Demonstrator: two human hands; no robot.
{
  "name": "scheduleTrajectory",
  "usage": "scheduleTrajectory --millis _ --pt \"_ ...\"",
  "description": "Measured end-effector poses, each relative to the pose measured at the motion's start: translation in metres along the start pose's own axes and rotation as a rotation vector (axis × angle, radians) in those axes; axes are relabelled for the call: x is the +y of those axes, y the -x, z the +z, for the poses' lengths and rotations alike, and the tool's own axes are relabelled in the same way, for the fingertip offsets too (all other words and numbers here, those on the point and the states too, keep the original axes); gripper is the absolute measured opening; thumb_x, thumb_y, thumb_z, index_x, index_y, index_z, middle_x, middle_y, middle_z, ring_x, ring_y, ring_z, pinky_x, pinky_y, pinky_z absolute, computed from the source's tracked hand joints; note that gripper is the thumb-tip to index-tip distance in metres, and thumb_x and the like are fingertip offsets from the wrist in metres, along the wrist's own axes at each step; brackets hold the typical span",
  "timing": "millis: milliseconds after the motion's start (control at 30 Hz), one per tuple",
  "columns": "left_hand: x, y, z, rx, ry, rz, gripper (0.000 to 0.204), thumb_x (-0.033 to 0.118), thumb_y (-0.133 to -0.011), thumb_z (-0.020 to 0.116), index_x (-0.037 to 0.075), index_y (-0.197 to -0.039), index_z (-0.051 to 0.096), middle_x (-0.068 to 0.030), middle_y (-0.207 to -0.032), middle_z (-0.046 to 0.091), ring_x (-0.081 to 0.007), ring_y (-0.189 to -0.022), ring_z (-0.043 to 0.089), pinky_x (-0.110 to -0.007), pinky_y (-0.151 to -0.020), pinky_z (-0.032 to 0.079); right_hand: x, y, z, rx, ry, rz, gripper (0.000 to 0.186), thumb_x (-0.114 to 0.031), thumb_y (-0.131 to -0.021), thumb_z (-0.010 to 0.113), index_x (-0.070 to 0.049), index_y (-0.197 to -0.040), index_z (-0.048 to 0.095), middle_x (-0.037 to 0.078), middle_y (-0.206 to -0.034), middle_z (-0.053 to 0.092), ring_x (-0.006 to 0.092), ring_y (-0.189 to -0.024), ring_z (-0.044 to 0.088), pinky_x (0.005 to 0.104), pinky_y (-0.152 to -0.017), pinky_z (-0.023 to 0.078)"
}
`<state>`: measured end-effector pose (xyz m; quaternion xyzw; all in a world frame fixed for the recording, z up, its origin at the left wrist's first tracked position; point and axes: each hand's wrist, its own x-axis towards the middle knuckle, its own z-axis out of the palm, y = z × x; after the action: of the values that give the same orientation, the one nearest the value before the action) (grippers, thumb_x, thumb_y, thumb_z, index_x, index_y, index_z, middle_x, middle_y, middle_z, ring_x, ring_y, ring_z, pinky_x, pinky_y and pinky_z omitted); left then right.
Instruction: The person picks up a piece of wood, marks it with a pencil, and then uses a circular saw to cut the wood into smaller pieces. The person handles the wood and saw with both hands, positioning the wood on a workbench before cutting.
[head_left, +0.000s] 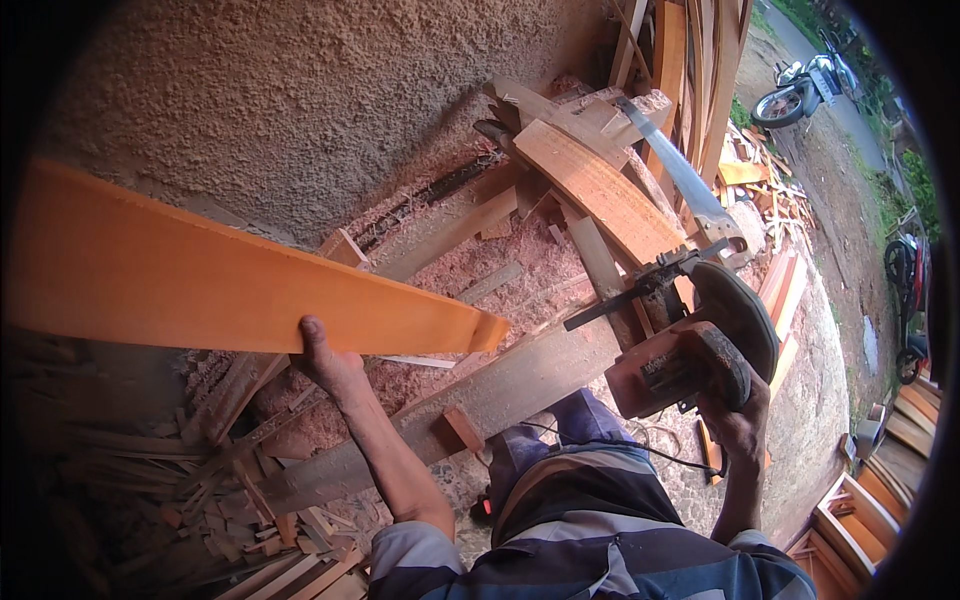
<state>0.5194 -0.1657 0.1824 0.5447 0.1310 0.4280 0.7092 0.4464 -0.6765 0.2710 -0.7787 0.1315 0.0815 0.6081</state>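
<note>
A long orange-brown wooden board (230, 285) stretches from the left rim toward the middle. My left hand (332, 362) grips its near edge, thumb on the upper face and fingers hidden underneath. On the right, a portable circular saw (680, 365) hangs from my right hand (742, 425), which is wrapped round its rear handle. The saw's dark round guard and flat base show, but its blade cannot be made out. A black power cord (665, 457) trails from the saw past my waist. Board and saw are apart.
A thick wooden beam (540, 375) runs before me with a small block (463, 428) on it. Beyond lie a curved plank (595, 190) and a handsaw (685, 175). Offcuts (290, 545) pile at lower left; sawdust lies along the rough wall (330, 90). Motorbikes (800, 90) stand far right.
</note>
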Motion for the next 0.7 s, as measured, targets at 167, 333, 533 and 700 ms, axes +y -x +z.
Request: scheduleTrajectory --millis 167,333,533,700 --pt "0.072 0.005 -0.075 0.138 0.019 0.061 0.096 0.051 -0.083 0.08 -0.003 -0.149 0.035 -0.0165 -0.148 0.047 -0.0306 -0.137 0.047 -0.049 -0.113 0.041 -0.009 0.023 0.018 0.008 -0.056 -0.032 0.05 -0.003 -0.075 0.075 0.003 -0.123 0.065 0.004 -0.105 0.07 0.0113 -0.09 0.064 0.0277 -0.082 0.051" --pt "0.158 0.007 -0.143 0.27 0.069 0.184 0.092 0.057 -0.087 0.074 0.0 -0.15 0.037 -0.0146 -0.15 0.046 -0.0283 -0.137 0.048 -0.047 -0.113 0.042 -0.018 0.058 0.028 0.018 0.043 -0.056 0.043 -0.006 -0.076 0.075 0.003 -0.117 0.066 0.001 -0.093 0.068 0.0091 -0.081 0.061 0.0266 -0.074 0.05" --pt "0.223 0.007 -0.24 0.469 0.037 0.25 0.086 0.056 -0.087 0.074 0.004 -0.148 0.043 -0.0131 -0.145 0.052 -0.0266 -0.133 0.051 -0.047 -0.11 0.045 -0.027 0.107 0.049 0.069 -0.004 -0.288 0.035 -0.014 -0.077 0.076 0.001 -0.108 0.068 -0.002 -0.078 0.062 0.0074 -0.065 0.055 0.0241 -0.06 0.043" --pt "0.241 0.014 -0.33 0.641 0.194 0.155 0.082 0.052 -0.086 0.078 0.007 -0.147 0.046 -0.0119 -0.142 0.056 -0.0263 -0.13 0.055 -0.047 -0.109 0.047 -0.043 0.134 0.064 0.093 0.206 -0.457 0.027 -0.012 -0.081 0.073 -0.001 -0.105 0.066 -0.002 -0.072 0.056 0.006 -0.062 0.051 0.0236 -0.054 0.041"
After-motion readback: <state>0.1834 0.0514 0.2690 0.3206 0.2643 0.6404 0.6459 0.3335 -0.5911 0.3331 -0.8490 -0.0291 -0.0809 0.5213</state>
